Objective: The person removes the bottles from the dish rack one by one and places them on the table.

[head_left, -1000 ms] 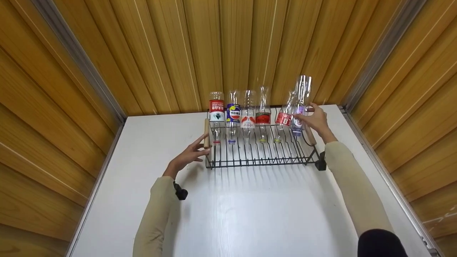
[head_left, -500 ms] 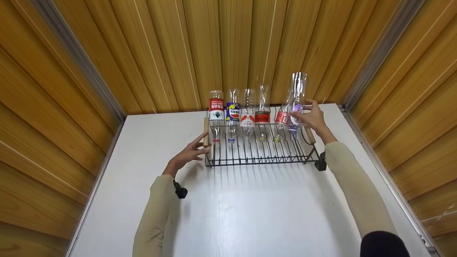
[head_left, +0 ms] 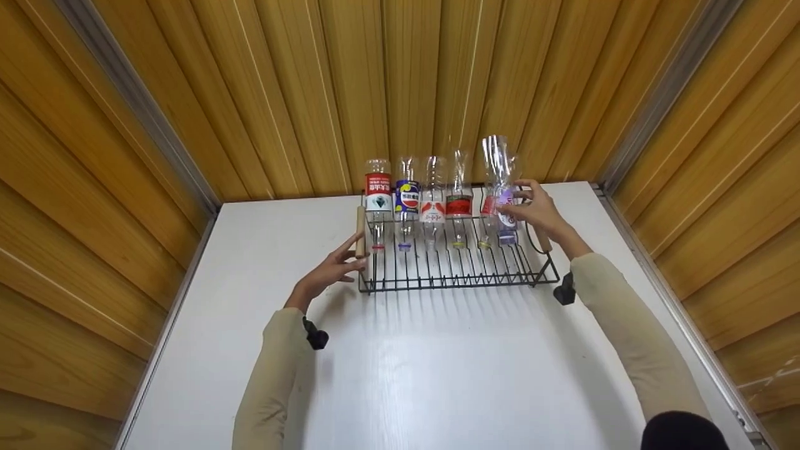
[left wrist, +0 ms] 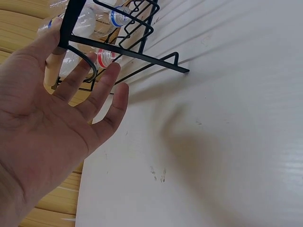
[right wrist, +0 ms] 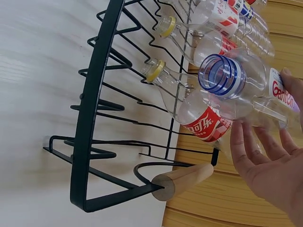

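Observation:
In the head view several clear plastic bottles stand upside down in a black wire dish rack (head_left: 450, 287). My right hand (head_left: 539, 209) pinches another clear bottle (head_left: 506, 203) with a purple-and-white label, thumb on one side and fingers on the other. Its open mouth, ringed in blue, points down at the rack's right end, and its base leans left. It overlaps the red-labelled bottle (right wrist: 206, 124) in the right wrist view. My left hand (head_left: 329, 270) lightly holds the rack's left wooden handle (head_left: 360, 228) between thumb and index; its other fingers (left wrist: 102, 87) spread loosely.
Rightward of the held bottle is the rack's other wooden handle (right wrist: 184, 181). Along the back row stand a red-and-white-labelled bottle (head_left: 378, 187), a blue-and-yellow one (head_left: 408, 199) and others. A white table (head_left: 437, 369) lies beneath, with wood-patterned walls (head_left: 412, 81) behind and beside it.
My right hand has carried the purple-labelled bottle leftward, and lowered it slightly in the last half second. Its base now tilts left. The left hand and the rack have stayed in place.

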Tool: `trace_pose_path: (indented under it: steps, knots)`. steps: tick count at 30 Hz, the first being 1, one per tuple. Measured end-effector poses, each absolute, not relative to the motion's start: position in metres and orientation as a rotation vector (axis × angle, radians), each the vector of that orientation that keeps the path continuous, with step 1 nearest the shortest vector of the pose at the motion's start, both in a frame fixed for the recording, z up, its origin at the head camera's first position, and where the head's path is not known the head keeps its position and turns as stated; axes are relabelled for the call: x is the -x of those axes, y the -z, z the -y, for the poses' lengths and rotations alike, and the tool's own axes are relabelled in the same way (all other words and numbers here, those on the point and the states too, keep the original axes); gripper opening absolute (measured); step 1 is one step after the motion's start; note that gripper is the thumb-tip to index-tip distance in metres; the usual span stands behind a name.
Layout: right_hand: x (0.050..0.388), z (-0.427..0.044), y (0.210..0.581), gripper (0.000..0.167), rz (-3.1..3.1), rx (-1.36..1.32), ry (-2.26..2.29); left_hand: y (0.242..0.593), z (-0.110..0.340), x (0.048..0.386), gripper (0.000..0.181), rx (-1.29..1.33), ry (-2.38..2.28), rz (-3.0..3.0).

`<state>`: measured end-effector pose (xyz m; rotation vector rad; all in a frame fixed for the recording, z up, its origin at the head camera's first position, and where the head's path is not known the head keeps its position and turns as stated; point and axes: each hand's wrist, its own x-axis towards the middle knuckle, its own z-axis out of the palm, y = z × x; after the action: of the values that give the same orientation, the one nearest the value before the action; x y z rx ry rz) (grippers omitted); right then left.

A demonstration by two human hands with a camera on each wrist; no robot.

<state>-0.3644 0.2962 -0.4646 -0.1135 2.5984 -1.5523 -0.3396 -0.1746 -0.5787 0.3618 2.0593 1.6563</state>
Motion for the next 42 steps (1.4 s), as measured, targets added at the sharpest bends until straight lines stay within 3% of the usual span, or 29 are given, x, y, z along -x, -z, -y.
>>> trace_pose_path:
  steps: [23, 42]
  knots:
    - [0.355, -0.250, 0.457, 0.065, -2.459, 0.812, 1.333, 0.577, 0.173, 0.339, 0.075, -0.401, -1.662, -2.102]
    - [0.341, -0.242, 0.447, 0.056, -2.525, 0.861, 1.186, 0.499, 0.180, 0.333, 0.069, -0.297, -1.550, -2.507]
